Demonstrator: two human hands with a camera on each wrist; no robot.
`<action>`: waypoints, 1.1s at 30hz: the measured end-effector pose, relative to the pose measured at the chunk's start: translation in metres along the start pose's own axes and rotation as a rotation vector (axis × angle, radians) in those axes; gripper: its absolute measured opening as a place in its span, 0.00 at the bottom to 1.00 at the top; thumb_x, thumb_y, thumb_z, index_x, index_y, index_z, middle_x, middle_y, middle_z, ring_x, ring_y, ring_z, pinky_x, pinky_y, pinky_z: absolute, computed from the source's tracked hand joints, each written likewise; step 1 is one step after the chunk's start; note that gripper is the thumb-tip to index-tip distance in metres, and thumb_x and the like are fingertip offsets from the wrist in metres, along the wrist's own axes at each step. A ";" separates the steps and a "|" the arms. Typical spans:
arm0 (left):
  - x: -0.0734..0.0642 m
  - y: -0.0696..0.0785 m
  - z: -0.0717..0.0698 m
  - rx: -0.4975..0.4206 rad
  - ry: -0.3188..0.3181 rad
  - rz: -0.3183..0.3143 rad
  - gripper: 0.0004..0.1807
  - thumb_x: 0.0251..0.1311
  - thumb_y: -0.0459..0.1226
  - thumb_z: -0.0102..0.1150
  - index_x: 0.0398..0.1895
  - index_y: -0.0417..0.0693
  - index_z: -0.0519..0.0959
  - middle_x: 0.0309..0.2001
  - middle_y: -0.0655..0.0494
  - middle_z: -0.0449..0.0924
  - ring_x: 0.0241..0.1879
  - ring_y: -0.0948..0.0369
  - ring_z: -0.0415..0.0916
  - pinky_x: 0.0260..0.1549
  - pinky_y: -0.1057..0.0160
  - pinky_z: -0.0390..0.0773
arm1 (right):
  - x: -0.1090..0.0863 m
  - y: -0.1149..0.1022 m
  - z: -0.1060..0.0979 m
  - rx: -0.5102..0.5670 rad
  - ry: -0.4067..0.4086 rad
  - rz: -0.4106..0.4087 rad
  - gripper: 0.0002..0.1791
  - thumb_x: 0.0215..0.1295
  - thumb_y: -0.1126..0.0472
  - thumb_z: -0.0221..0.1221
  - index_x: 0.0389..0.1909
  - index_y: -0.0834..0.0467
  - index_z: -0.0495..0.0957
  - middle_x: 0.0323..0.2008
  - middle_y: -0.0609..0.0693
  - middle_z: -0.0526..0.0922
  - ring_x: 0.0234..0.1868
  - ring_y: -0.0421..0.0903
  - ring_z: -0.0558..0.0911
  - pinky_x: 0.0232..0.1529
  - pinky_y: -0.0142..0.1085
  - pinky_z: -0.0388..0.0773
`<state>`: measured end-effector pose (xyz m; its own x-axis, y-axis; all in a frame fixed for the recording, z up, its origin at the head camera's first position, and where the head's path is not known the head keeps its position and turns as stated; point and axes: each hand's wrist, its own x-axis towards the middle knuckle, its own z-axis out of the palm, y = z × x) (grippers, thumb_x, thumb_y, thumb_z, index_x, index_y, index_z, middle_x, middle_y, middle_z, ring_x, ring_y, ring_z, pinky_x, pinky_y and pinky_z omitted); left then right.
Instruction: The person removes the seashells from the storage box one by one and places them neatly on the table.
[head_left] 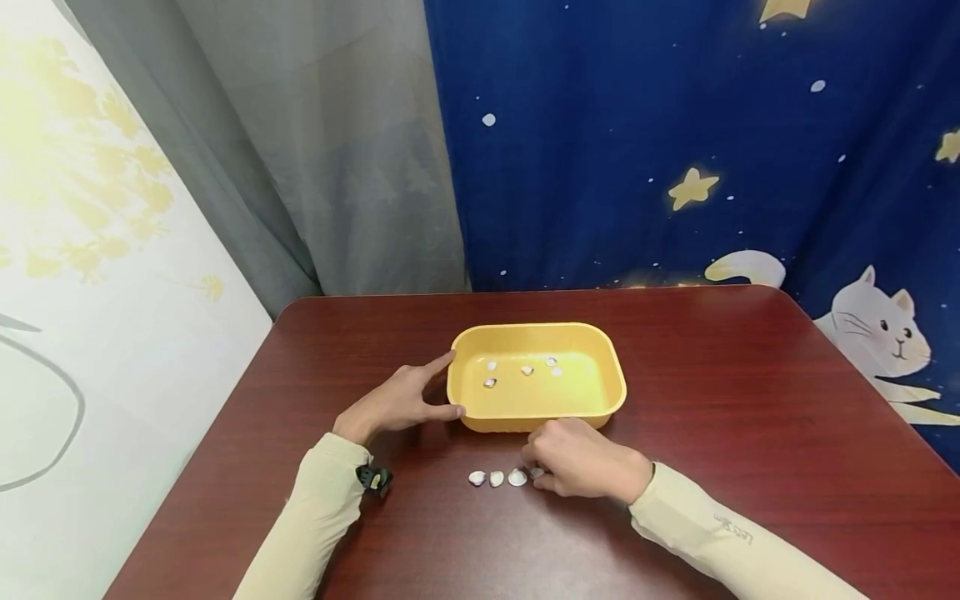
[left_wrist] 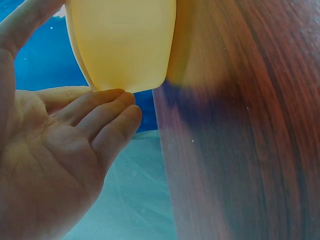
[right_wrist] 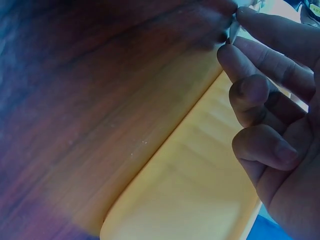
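Observation:
A yellow plastic basin (head_left: 498,423) stands on the table. My left hand (head_left: 401,400) is at its left end, thumb and fingers spread and touching the rim; in the left wrist view the fingers (left_wrist: 107,112) lie fairly straight against its end wall. In front of the basin, my right hand (head_left: 581,458) pinches a small seashell (head_left: 537,472) at the right end of a short row. The right wrist view shows that shell's edge (right_wrist: 233,31) between thumb and fingertip. Three more pale seashells (head_left: 517,477) lie to the left of it.
Several small shells (head_left: 527,370) lie spread over the basin's floor. The dark red wooden table (head_left: 712,375) reaches out on both sides. Behind it hang a grey curtain (head_left: 360,150) and a blue starry one (head_left: 585,167). A white wall (head_left: 90,333) is at the left.

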<state>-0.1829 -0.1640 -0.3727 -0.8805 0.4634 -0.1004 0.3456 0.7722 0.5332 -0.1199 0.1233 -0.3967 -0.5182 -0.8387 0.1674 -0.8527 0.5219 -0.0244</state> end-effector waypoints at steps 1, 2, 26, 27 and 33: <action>0.000 0.000 0.000 -0.002 0.001 -0.001 0.54 0.55 0.60 0.68 0.80 0.53 0.54 0.77 0.49 0.62 0.74 0.54 0.63 0.72 0.47 0.66 | 0.000 0.000 0.000 -0.003 0.000 -0.002 0.19 0.47 0.60 0.73 0.14 0.46 0.70 0.16 0.35 0.66 0.20 0.30 0.63 0.22 0.24 0.59; -0.001 0.000 0.000 -0.002 0.002 -0.002 0.54 0.55 0.60 0.68 0.80 0.53 0.54 0.77 0.49 0.62 0.74 0.54 0.63 0.72 0.47 0.66 | 0.000 -0.001 -0.001 -0.003 -0.003 -0.001 0.18 0.47 0.60 0.73 0.14 0.46 0.71 0.16 0.35 0.66 0.20 0.30 0.63 0.22 0.24 0.60; 0.000 -0.001 0.001 0.000 0.006 0.007 0.54 0.55 0.60 0.68 0.80 0.53 0.54 0.77 0.49 0.62 0.74 0.54 0.64 0.72 0.47 0.66 | -0.004 0.000 -0.007 0.040 -0.010 0.045 0.13 0.53 0.56 0.73 0.19 0.45 0.76 0.18 0.36 0.74 0.22 0.29 0.67 0.21 0.25 0.62; 0.000 -0.001 0.001 0.001 0.007 0.010 0.54 0.55 0.60 0.68 0.80 0.53 0.54 0.76 0.49 0.62 0.74 0.54 0.64 0.72 0.47 0.67 | -0.004 0.000 -0.008 0.044 -0.011 0.047 0.13 0.54 0.56 0.73 0.19 0.45 0.77 0.18 0.37 0.74 0.22 0.29 0.67 0.21 0.25 0.62; -0.001 0.000 0.001 0.006 0.011 0.016 0.54 0.55 0.60 0.68 0.80 0.53 0.54 0.75 0.47 0.64 0.73 0.54 0.65 0.71 0.47 0.67 | -0.005 0.002 -0.013 0.050 -0.020 0.054 0.13 0.56 0.52 0.73 0.20 0.45 0.78 0.18 0.36 0.75 0.21 0.29 0.67 0.21 0.25 0.63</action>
<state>-0.1819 -0.1643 -0.3736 -0.8784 0.4708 -0.0829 0.3613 0.7673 0.5299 -0.1181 0.1302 -0.3852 -0.5642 -0.8129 0.1447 -0.8255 0.5583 -0.0821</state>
